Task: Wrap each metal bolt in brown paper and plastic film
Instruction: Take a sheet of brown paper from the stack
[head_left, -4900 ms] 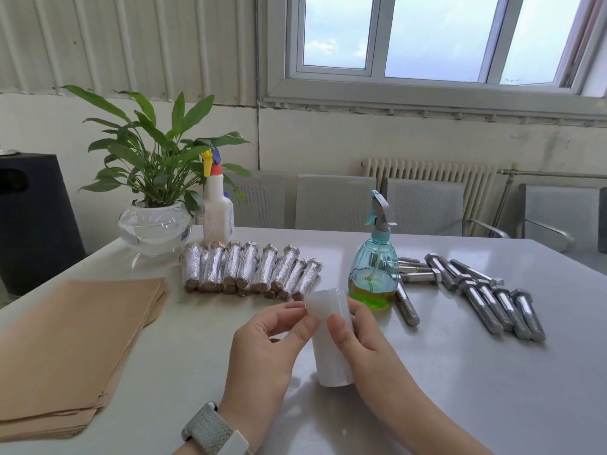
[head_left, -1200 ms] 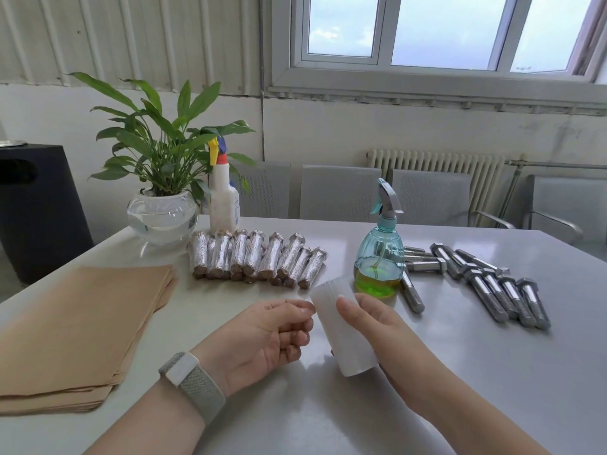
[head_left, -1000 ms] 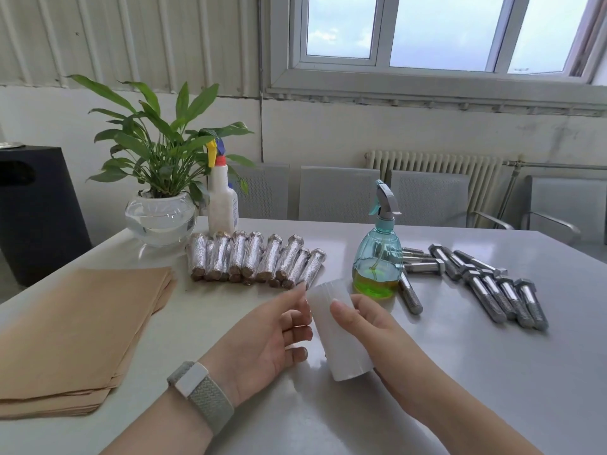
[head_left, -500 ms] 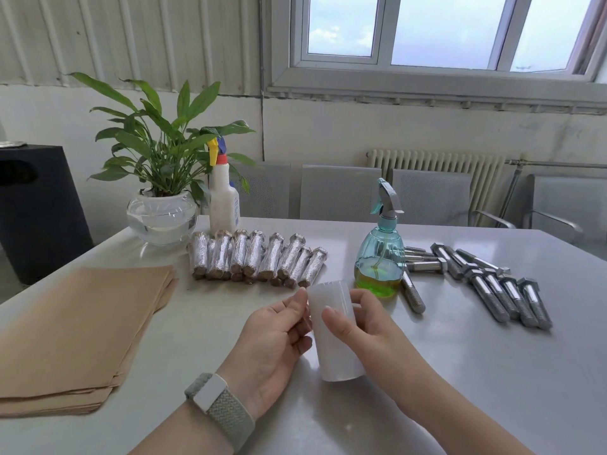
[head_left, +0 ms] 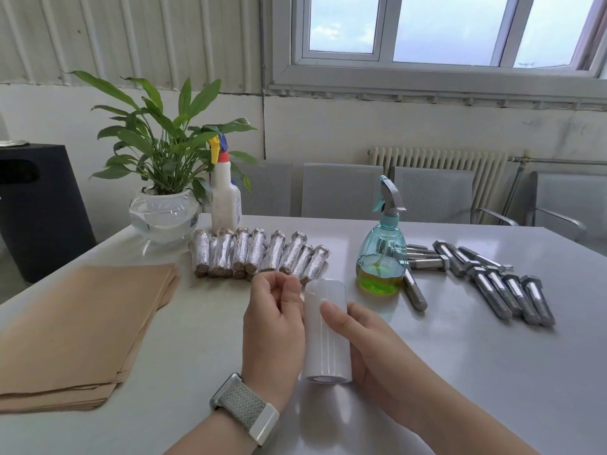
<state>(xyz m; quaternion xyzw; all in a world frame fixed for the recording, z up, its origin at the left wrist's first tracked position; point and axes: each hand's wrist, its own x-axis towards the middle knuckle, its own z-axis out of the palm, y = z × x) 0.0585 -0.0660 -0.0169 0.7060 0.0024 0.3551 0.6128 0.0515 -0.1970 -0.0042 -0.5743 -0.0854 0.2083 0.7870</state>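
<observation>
right hand (head_left: 368, 343) is wrapped around a white roll of plastic film (head_left: 325, 330), thumb lying across the front of it, the other fingers hidden behind the roll. the roll stands a bit tilted on the desk (head_left: 460, 372), near the front middle. left hand (head_left: 274, 320) sits right beside the roll with the fingers curled in and the thumb meeting the fingertips up top. it looks like it's pinching at something but honestly i can't tell whether there's a film edge in there, the film is too clear to make out. there's a watch (head_left: 244, 408) with a woven band on that wrist.

behind the hands there's a row of wrapped bolts (head_left: 259, 254), shiny film over brown paper, packed so tight i can't count them properly. bare metal bolts (head_left: 499, 284) are spread out to the right, and a couple are partly hidden behind the teal spray bottle (head_left: 381, 257) with greenish liquid. stack of brown paper (head_left: 82, 326) is on the left, its near corner cut off by the frame edge. a white spray bottle (head_left: 225, 198) and a potted plant (head_left: 164, 165) in a glass bowl stand at the far left.
</observation>
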